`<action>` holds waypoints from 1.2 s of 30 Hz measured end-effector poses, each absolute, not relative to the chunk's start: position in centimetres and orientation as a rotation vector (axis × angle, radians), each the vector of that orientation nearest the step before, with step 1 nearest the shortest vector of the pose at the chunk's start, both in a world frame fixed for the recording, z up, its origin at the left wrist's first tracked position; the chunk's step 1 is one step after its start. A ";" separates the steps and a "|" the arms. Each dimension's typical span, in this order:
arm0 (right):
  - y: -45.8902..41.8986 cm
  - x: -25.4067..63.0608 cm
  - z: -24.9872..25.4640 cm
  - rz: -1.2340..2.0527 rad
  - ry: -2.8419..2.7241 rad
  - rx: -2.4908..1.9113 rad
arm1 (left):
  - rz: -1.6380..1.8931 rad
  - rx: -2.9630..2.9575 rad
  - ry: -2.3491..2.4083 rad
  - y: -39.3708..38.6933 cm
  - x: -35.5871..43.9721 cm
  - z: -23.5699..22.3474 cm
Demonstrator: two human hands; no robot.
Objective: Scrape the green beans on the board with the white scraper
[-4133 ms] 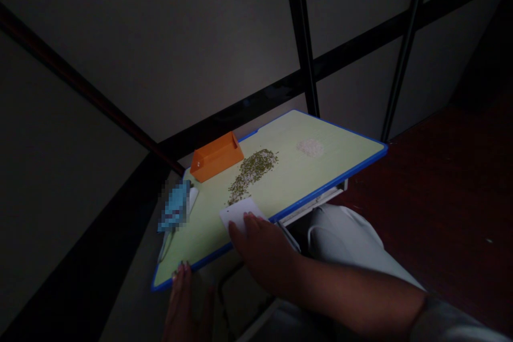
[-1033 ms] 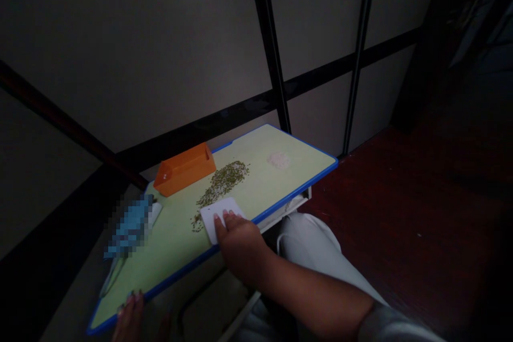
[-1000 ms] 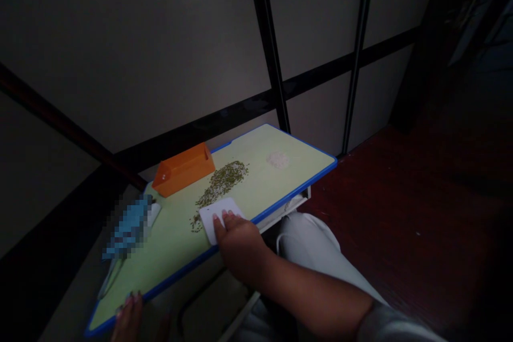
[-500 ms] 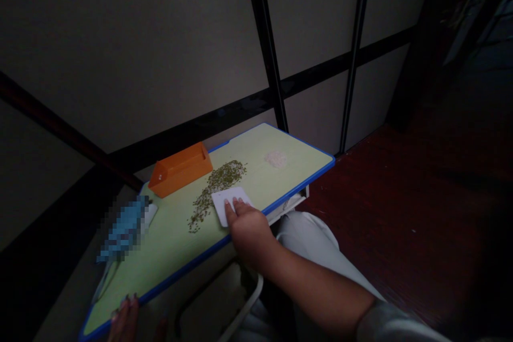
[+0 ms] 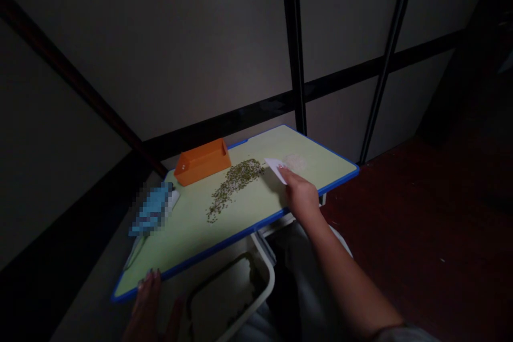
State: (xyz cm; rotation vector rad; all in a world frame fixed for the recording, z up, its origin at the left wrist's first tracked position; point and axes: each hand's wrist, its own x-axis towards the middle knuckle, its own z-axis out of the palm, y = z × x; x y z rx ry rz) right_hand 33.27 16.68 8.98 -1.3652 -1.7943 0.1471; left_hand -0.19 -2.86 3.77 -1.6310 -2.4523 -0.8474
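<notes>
My right hand pinches a white card, its edge set on the pale green desk between a spread of small green grains and a little pile of white grains. An orange box lies behind the green grains. My left hand rests at the desk's near left corner, fingertips over the blue rim, thumb apart below.
A blurred blue object lies on the desk's left side. A white-rimmed bin sits below the desk's front edge. Black frame bars cross the grey wall behind. Dark red floor lies to the right.
My right hand has carried the white card from the near end of the green grains to their far right end, close to the white pile. My left hand stays at the corner.
</notes>
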 end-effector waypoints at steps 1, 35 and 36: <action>16.6 33.2 8.8 0.146 -1.757 -1.288 | -0.836 -1.618 -2.472 -2.9 0.1 4.0; 15.0 28.6 8.8 0.715 -1.590 -0.901 | -0.856 -1.553 -2.493 -3.4 2.2 4.4; 14.9 28.6 8.9 0.721 -1.588 -0.896 | -0.848 -1.554 -2.497 -3.4 2.2 4.5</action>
